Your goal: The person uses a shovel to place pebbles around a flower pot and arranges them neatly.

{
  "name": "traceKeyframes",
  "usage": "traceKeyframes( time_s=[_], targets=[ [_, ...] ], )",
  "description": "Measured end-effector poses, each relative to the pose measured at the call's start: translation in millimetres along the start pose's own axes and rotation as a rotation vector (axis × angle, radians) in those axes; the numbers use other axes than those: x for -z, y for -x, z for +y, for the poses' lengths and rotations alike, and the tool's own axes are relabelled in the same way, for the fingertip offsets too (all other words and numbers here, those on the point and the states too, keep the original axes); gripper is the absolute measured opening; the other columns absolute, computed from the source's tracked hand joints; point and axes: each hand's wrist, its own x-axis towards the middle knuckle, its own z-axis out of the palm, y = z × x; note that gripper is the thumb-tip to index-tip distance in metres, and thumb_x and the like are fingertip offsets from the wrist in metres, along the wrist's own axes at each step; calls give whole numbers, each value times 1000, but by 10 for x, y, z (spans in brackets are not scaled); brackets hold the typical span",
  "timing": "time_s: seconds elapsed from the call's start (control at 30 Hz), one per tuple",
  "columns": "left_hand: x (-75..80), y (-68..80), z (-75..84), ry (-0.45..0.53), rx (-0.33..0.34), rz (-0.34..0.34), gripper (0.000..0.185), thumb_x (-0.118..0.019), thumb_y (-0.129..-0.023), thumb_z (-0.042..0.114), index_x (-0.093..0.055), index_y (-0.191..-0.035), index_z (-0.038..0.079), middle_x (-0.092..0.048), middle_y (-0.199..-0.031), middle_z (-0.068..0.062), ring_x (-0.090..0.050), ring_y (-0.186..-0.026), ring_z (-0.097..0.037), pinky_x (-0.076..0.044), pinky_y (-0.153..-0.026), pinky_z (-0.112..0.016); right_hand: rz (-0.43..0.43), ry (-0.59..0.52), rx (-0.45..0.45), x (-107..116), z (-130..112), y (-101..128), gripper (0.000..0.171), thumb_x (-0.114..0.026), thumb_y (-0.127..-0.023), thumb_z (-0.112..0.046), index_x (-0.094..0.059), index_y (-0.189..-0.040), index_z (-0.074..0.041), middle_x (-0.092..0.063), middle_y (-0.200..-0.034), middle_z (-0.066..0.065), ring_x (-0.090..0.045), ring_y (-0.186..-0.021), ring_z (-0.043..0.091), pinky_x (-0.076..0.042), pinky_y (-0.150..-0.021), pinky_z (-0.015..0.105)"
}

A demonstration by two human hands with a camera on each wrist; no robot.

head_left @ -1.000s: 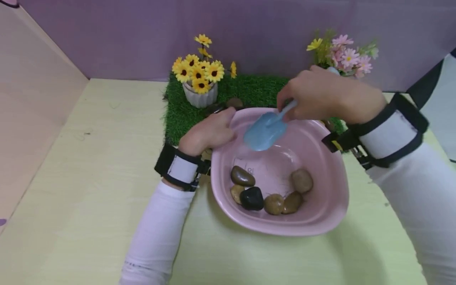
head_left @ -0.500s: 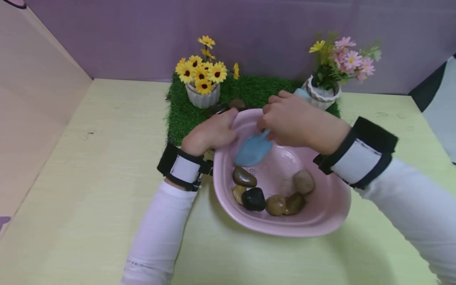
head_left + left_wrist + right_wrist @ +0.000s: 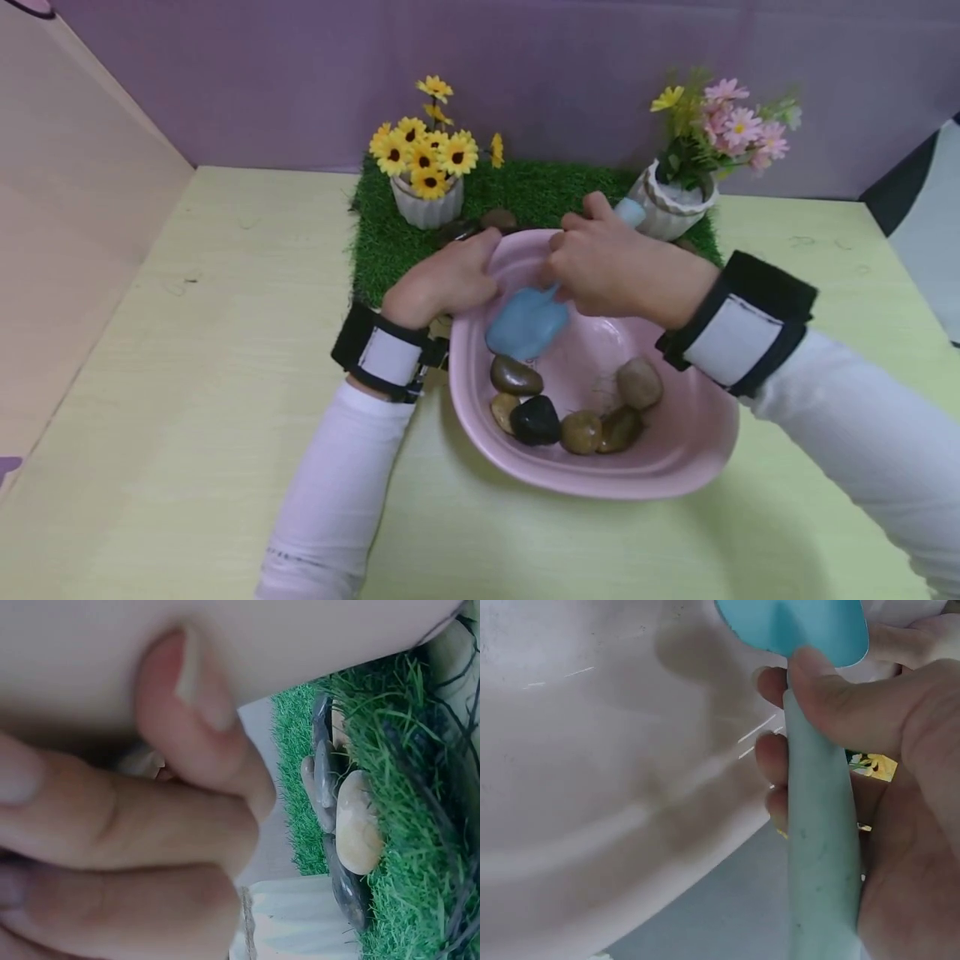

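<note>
My right hand [image 3: 618,262] grips the handle of a light blue toy shovel [image 3: 528,323]. In the right wrist view the thumb lies along the pale green handle [image 3: 821,825], fingers curled round it. The shovel's blade is down inside a pink plastic basin [image 3: 592,483], close above a brown stone [image 3: 516,376]. With my left hand [image 3: 446,279] I hold the basin's far left rim; the left wrist view shows its curled fingers [image 3: 127,817] against the wall. Wet stones lie along the basin's near side, among them a black stone [image 3: 536,420] and a greyish stone [image 3: 640,382].
Behind the basin lies an artificial grass mat [image 3: 540,187] with more stones [image 3: 358,823] on it. A pot of yellow flowers [image 3: 427,200] stands at its left, a pot of pink flowers [image 3: 671,204] at its right. A purple wall [image 3: 540,75] closes the back.
The right hand has moved left and down, taking the shovel's blade from above the basin to deeper inside, near its left wall. The left hand stays on the rim.
</note>
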Motion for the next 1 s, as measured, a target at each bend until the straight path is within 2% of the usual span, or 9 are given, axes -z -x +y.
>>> traceKeyframes(
  time_s=[0.13, 0.3, 0.63, 1.0],
  targets=[
    [-1, 5, 4, 4, -4, 5, 29, -50, -96, 5, -43, -123, 8, -60, -112, -14, -71, -79, -24, -60, -63, -30, -50, -78, 1, -32, 14, 0, 18, -75, -85, -17, -76, -103, -21, -73, -100, 3, -57, -92, 28, -32, -88, 49],
    [-5, 5, 8, -3, -10, 10, 28, -50, -93, 3, -43, -121, 7, -60, -113, -15, -72, -80, -25, -60, -63, -30, -58, -199, 52, -111, 35, 11, 22, -76, -83, -15, -78, -104, -21, -75, -103, -1, -60, -96, 26, -30, -85, 45],
    [-8, -2, 2, 10, -10, 12, 27, -49, -94, 2, -43, -120, 7, -60, -110, -15, -71, -78, -25, -60, -61, -30, -32, -229, 77, -188, 47, 33, 25, -78, -82, -15, -77, -106, -20, -75, -107, -1, -59, -99, 28, -31, -86, 44],
    [-13, 11, -10, 15, -31, 23, 22, -50, -95, 4, -44, -115, 7, -60, -104, -15, -70, -76, -25, -59, -61, -31, -130, -286, 38, -250, 73, 94, 22, -76, -82, -15, -77, -103, -20, -75, -105, -4, -63, -101, 26, -29, -89, 47]
  ],
)
